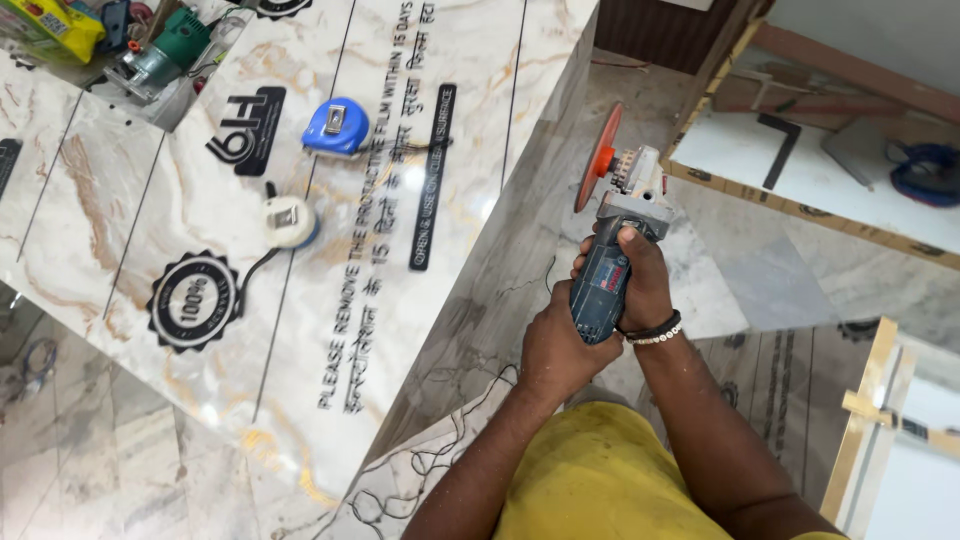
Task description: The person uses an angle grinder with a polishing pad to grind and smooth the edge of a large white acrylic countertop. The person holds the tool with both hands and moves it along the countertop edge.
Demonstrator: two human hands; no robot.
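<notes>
Both your hands are wrapped around the blue body of an angle grinder (612, 262): your right hand (640, 275) clamps the forward part just behind the grey gear head, fingers curled over the top, while your left hand (560, 345) closes on the rear of the handle, the two hands touching. A beaded bracelet (652, 331) sits on your right wrist. The grinder is held in the air above the grey floor, just off the edge of a large marble-patterned slab (250, 300), its red disc (598, 157) standing on edge and pointing away from you, near the slab's side but not touching it as far as can be told. A thin dark cord (440, 450) trails in loops over the floor beside your left forearm. On the slab, well apart from the tool, lie a blue tape measure (337, 127) and, just below it, a round white-and-blue tape (290, 221) with a black strap. At the slab's far corner rest a green and silver power tool (158, 55) and a yellow packet (55, 25); what the packet holds cannot be made out. To your right a white board (800, 170) bears a black square (780, 148) and a coil of blue cable (925, 172).
</notes>
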